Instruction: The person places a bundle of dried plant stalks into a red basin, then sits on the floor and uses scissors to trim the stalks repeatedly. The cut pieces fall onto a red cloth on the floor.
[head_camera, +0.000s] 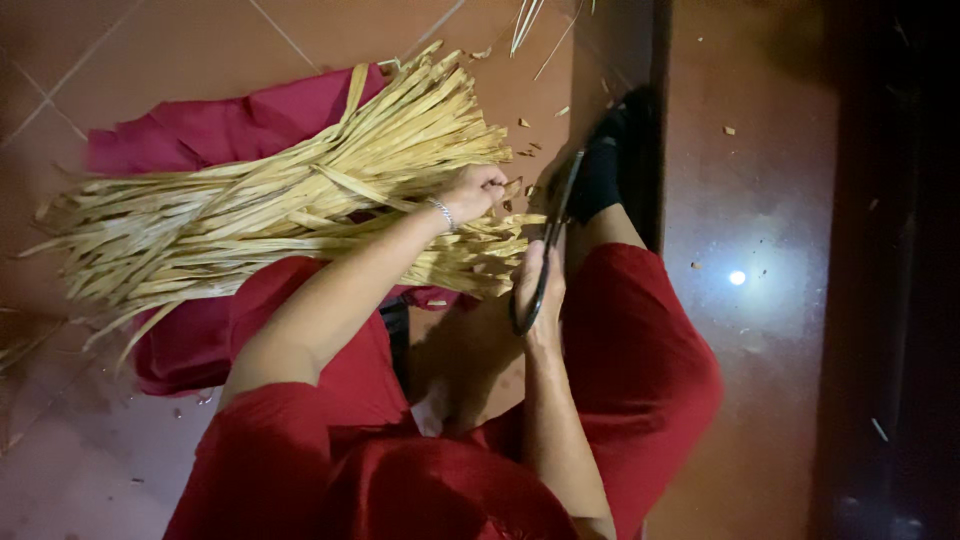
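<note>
A big bundle of pale dried leaf strips (250, 210) lies across a red cloth (210, 130) on the tiled floor. My left hand (472, 190), with a thin bracelet at the wrist, grips the strips near their cut ends. My right hand (535, 290) holds dark scissors (548, 240) with the blades pointing up along the strip ends. Both arms reach out over my red-clothed legs.
Small cut scraps (525, 150) lie scattered on the reddish floor tiles beyond the bundle. My foot in a black sock (600, 170) rests by a dark vertical edge (660, 120). A bright light spot (737, 278) reflects off the floor at right.
</note>
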